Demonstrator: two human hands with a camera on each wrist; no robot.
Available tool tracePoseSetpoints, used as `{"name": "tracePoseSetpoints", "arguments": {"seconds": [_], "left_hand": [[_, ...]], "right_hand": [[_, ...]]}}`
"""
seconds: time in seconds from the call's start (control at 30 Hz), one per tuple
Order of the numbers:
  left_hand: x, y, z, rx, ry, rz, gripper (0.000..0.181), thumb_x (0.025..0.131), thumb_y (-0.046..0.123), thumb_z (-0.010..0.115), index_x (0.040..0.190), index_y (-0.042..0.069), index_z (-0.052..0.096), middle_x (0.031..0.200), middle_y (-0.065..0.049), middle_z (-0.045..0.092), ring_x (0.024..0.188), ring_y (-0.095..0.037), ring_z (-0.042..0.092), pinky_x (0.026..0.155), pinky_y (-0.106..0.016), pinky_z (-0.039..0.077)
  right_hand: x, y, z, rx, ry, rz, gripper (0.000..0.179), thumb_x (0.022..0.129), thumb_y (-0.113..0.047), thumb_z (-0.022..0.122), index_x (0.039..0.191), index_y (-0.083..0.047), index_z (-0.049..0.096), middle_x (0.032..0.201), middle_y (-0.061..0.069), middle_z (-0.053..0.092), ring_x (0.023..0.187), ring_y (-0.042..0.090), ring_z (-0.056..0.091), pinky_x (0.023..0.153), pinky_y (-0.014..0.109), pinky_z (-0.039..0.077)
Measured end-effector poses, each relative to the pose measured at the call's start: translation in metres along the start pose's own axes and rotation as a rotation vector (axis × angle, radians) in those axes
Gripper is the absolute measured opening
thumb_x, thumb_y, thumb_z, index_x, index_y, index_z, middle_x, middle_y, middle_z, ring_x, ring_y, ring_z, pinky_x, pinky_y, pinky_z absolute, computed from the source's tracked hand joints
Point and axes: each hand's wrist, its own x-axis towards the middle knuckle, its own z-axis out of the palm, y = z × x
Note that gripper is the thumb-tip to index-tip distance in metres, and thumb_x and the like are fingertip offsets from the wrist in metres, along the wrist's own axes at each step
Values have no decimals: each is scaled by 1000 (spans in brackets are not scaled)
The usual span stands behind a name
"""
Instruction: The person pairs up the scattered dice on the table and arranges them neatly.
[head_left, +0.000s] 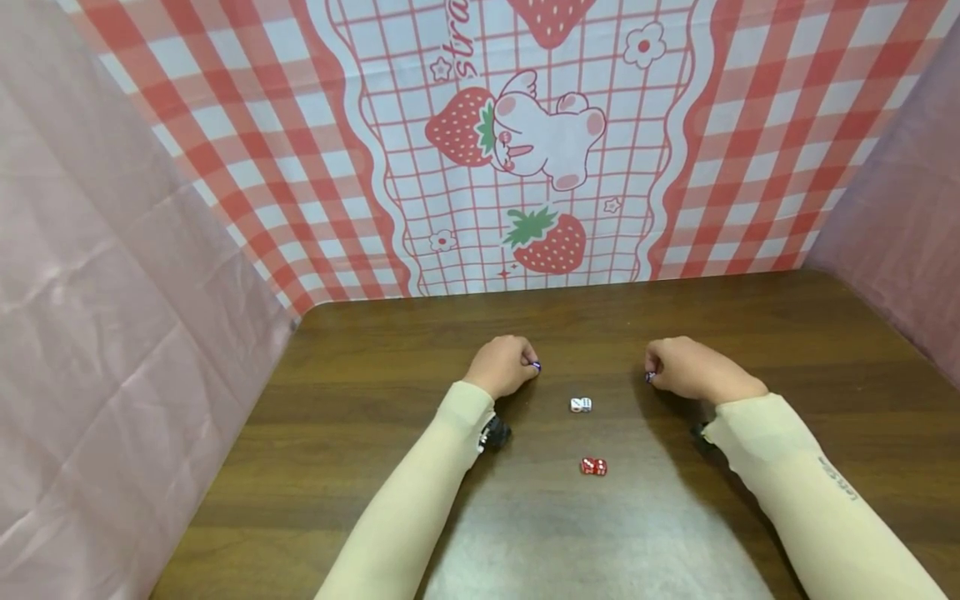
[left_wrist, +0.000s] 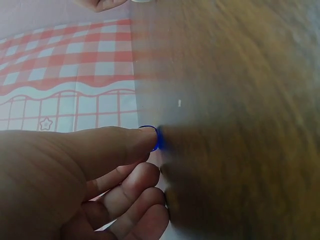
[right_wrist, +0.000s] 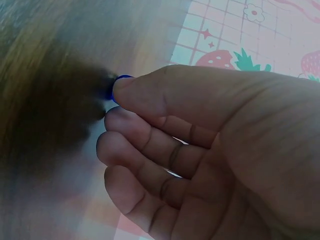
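My left hand (head_left: 501, 367) pinches a small blue die (head_left: 536, 366) between thumb and forefinger, low over the table. Another blue die (head_left: 650, 377) is held in the fingertips of my right hand (head_left: 686, 367), on the other side. Both wrist views show just a blue edge of each die, the left one (left_wrist: 155, 140) and the right one (right_wrist: 111, 91), behind the thumb tip. Between the hands, slightly nearer to me, two white dice (head_left: 576, 405) sit side by side. Two red dice (head_left: 588, 467) lie closer still, touching or nearly so.
The brown wooden table (head_left: 360, 417) meets a red-checked strawberry cloth (head_left: 315, 200) along its far edge. Pink fabric hangs at the left (head_left: 135, 292) and right. A dark device (head_left: 495, 433) is strapped under the left wrist, another (head_left: 702, 437) under the right.
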Motion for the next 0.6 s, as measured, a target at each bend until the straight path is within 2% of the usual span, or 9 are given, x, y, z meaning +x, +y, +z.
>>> {"name": "tracePoseSetpoints", "arguments": {"seconds": [0.6], "left_hand": [[0, 1, -1, -12, -6, -12, 11, 94, 25, 77, 98, 15, 73, 94, 2, 71, 87, -13, 65, 84, -31, 52]], "right_hand": [[3, 0, 2, -8, 28, -21, 6, 93, -3, 66, 89, -5, 62, 81, 4, 58, 70, 19, 50, 64, 36, 43]]}}
